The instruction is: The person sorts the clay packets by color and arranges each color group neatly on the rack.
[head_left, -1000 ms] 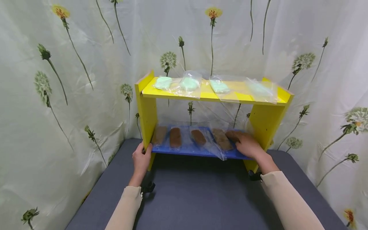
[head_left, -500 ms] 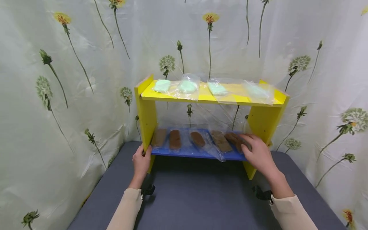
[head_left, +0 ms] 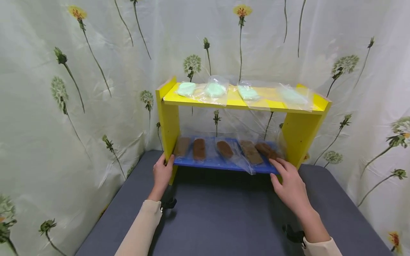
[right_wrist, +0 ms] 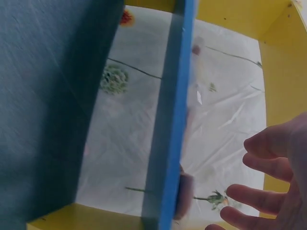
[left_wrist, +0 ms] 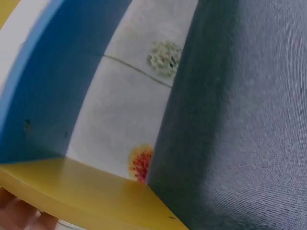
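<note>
My left hand (head_left: pixel 162 174) grips the left side panel (head_left: pixel 169 133) of a small yellow shelf unit; in the left wrist view its fingers (left_wrist: pixel 21 213) lie along the panel's outer face. At the right end of the blue lower shelf (head_left: pixel 205 163), my right hand (head_left: pixel 291 186) is held with fingers apart and nothing in them. Just beyond its fingertips lies a dark brown slab (head_left: pixel 266 150), set slanting. To its left are several more brown slabs (head_left: pixel 199 149) in clear plastic bags. The right wrist view shows the spread right hand (right_wrist: pixel 273 177) beside the shelf's edge.
Across the yellow top shelf (head_left: pixel 232 100) lie several pale green pieces (head_left: pixel 215 90) in clear bags. The unit stands on a dark grey table (head_left: pixel 221 213). Behind hangs a white curtain (head_left: pixel 112 64) printed with dandelions. One bag's loose end overhangs the blue shelf's front edge.
My right hand has let go of the rightmost brown slab and drawn back toward me, fingers opening. The left hand keeps its grip on the panel. The head view has shifted slightly.
</note>
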Demonstrator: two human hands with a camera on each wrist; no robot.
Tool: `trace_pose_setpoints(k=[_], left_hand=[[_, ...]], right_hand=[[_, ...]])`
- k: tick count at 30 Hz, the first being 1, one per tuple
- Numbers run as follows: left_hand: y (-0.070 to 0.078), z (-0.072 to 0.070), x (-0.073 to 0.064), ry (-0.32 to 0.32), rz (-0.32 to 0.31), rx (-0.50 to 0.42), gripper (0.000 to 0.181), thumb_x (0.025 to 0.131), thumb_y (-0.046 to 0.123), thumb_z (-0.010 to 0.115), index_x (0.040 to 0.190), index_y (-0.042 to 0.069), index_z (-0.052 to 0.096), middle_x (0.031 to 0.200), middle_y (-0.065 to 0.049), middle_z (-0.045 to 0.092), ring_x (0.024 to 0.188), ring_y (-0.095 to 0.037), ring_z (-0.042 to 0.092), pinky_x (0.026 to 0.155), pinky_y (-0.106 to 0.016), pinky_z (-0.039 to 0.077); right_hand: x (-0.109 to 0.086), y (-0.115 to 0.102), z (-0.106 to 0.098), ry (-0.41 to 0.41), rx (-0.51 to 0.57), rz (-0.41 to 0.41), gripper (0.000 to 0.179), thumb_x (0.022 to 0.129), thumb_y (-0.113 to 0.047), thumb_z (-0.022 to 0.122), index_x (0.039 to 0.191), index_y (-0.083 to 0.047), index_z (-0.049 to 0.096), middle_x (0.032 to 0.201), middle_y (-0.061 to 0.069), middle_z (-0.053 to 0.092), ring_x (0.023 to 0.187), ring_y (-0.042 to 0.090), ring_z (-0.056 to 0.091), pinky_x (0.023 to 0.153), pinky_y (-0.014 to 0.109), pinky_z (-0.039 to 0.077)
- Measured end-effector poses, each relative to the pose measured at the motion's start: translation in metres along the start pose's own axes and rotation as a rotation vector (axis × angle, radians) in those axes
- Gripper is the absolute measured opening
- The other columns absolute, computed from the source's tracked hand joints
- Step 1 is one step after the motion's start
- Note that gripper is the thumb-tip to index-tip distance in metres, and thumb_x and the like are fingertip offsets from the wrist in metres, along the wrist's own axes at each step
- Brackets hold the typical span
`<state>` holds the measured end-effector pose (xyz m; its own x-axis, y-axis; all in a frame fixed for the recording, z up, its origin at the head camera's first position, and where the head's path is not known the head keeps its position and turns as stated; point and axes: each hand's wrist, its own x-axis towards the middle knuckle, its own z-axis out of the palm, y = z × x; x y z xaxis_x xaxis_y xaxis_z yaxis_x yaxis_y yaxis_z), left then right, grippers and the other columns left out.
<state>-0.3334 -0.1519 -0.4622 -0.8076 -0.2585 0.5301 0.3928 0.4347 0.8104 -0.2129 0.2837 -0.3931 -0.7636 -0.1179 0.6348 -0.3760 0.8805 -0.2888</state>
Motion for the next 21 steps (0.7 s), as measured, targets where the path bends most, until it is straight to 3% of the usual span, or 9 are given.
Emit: trace_pose_setpoints(k=[2, 5, 9, 12, 15, 18, 21], left_hand=[[0.007, -0.002, 0.0, -0.012, -0.011, 0.021, 0.033, 0.101, 0.039, 0.062, 0.119, 0.013, 0.067, 0.096, -0.013, 0.068, 0.079, -0.03, 0.062, 0.069, -0.044, 0.05], [0.025, -0.007, -0.002, -0.006, -0.029, 0.045, 0.04, 0.1, 0.037, 0.064, 0.132, 0.014, 0.064, 0.115, -0.013, 0.069, 0.089, -0.033, 0.064, 0.076, -0.048, 0.052], [0.059, -0.016, -0.013, 0.011, -0.017, 0.065, 0.058, 0.1, 0.037, 0.063, 0.152, 0.017, 0.047, 0.146, -0.011, 0.052, 0.125, -0.034, 0.055, 0.101, -0.055, 0.043], [0.083, -0.024, -0.027, -0.005, 0.046, 0.1, 0.063, 0.101, 0.036, 0.062, 0.156, 0.019, 0.039, 0.158, -0.01, 0.036, 0.144, -0.033, 0.034, 0.11, -0.06, 0.031], [0.101, -0.029, -0.045, -0.048, 0.142, 0.166, 0.065, 0.1, 0.034, 0.063, 0.158, 0.02, 0.036, 0.163, -0.011, 0.027, 0.15, -0.034, 0.021, 0.109, -0.065, 0.029], [0.113, -0.032, -0.066, -0.125, 0.224, 0.224, 0.067, 0.1, 0.033, 0.064, 0.159, 0.022, 0.034, 0.163, -0.012, 0.025, 0.151, -0.038, 0.015, 0.106, -0.068, 0.031], [0.119, -0.032, -0.089, -0.217, 0.257, 0.282, 0.07, 0.099, 0.034, 0.066, 0.159, 0.024, 0.032, 0.163, -0.012, 0.026, 0.15, -0.042, 0.014, 0.106, -0.069, 0.029]], right_hand=[[-0.005, -0.001, 0.004, -0.001, -0.012, -0.008, 0.053, 0.092, -0.011, 0.071, 0.143, -0.011, 0.057, 0.142, 0.02, 0.05, 0.127, 0.043, 0.047, 0.088, 0.065, 0.047], [-0.011, -0.004, 0.01, -0.009, -0.029, -0.023, 0.055, 0.092, -0.013, 0.071, 0.145, -0.011, 0.055, 0.144, 0.021, 0.048, 0.128, 0.043, 0.045, 0.083, 0.065, 0.05], [-0.018, -0.008, 0.012, -0.022, -0.047, -0.021, 0.058, 0.092, -0.013, 0.071, 0.146, -0.011, 0.053, 0.147, 0.021, 0.045, 0.131, 0.042, 0.043, 0.084, 0.065, 0.049], [-0.025, -0.012, 0.011, -0.042, -0.065, -0.016, 0.059, 0.092, -0.015, 0.072, 0.148, -0.01, 0.052, 0.148, 0.021, 0.044, 0.132, 0.042, 0.042, 0.089, 0.066, 0.046], [-0.032, -0.016, 0.01, -0.057, -0.079, -0.006, 0.061, 0.092, -0.017, 0.073, 0.148, -0.011, 0.051, 0.149, 0.022, 0.044, 0.132, 0.044, 0.041, 0.091, 0.068, 0.043], [-0.038, -0.02, 0.011, -0.059, -0.087, 0.005, 0.063, 0.091, -0.02, 0.075, 0.149, -0.012, 0.051, 0.15, 0.022, 0.043, 0.134, 0.045, 0.039, 0.091, 0.071, 0.041], [-0.043, -0.023, 0.015, -0.062, -0.102, 0.004, 0.064, 0.091, -0.023, 0.075, 0.149, -0.014, 0.05, 0.151, 0.022, 0.041, 0.135, 0.046, 0.038, 0.09, 0.071, 0.041]])
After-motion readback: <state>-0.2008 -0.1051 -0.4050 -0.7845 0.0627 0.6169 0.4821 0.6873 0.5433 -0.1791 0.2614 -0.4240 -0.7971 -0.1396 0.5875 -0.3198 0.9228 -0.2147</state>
